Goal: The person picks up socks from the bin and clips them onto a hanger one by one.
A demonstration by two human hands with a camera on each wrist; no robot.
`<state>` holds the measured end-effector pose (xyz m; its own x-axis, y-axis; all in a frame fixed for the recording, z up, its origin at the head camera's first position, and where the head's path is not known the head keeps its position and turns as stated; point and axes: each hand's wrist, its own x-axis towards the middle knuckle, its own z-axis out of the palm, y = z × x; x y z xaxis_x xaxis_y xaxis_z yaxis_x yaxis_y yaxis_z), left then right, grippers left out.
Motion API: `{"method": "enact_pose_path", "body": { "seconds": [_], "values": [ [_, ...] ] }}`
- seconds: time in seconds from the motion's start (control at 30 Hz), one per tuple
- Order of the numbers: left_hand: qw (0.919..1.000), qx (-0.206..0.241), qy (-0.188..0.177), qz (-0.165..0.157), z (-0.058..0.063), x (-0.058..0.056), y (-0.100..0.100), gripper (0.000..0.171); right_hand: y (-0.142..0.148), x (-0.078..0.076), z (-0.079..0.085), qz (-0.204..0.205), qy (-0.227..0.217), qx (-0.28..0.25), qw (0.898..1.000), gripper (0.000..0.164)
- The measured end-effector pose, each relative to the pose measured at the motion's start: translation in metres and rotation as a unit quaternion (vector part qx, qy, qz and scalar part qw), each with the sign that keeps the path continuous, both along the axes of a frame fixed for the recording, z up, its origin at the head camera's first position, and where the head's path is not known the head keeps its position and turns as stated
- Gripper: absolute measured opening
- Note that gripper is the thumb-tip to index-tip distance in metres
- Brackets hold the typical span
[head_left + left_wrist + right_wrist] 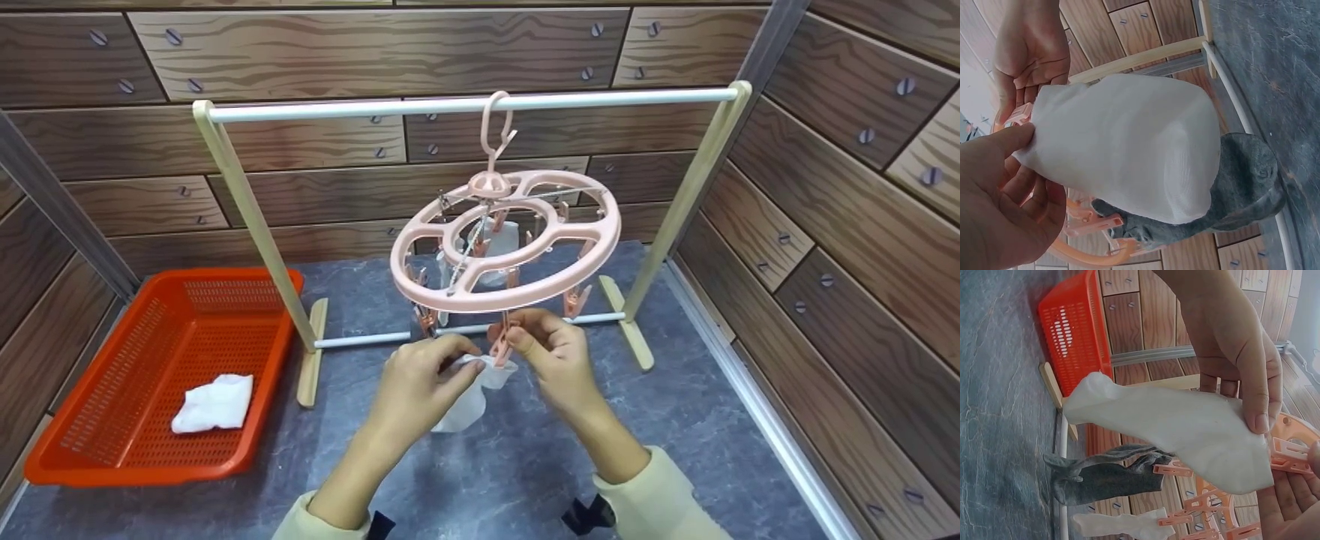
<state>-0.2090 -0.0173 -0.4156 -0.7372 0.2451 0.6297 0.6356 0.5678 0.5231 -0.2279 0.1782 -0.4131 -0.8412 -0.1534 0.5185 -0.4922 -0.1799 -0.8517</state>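
Observation:
A white sock (466,401) hangs from a pink clothespin (501,346) under the round pink drying rack (551,287). My left hand (420,382) pinches the sock's cuff edge between thumb and fingers, just left of the clothespin. On the clothespin's other side, my right hand (556,358) grips it between thumb and fingers. In the left wrist view the sock (1129,146) stretches out from my left hand (1010,208). The right wrist view shows the clothespin (1292,454) at the cuff, with my right hand (1292,509) partly cut off by the frame.
Behind, a dark grey sock (1112,481) and another white sock (1120,523) hang from clothespins. The rack's hook sits over the white rail (337,109) of a wooden stand (247,210). To the left, an orange basket (154,474) holds a folded white cloth (215,405).

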Motion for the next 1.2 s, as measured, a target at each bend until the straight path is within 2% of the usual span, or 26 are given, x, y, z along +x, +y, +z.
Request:
{"method": "enact_pose_path", "body": {
  "seconds": [0.37, 0.73, 1.0, 1.2],
  "values": [
    [0.9997, 0.025, 0.001, -0.006, -0.002, 0.000, 0.004, 0.007, 0.000, 0.000, -0.001, -0.018, 0.009, 0.017, 1.000, 0.009],
    [0.9980, 0.057, 0.029, 0.003, -0.006, -0.002, 0.006, 0.008, 0.001, 0.001, -0.002, -0.042, 0.019, 0.047, 0.998, 0.008],
    [0.9941, 0.102, 0.024, -0.027, -0.007, -0.002, 0.013, 0.010, 0.000, 0.000, -0.002, -0.045, 0.038, 0.044, 0.997, 0.008],
    [0.9920, 0.120, 0.024, -0.032, -0.009, -0.003, 0.015, 0.009, -0.001, 0.001, -0.002, -0.047, 0.038, 0.044, 0.997, 0.008]
  ]
}}
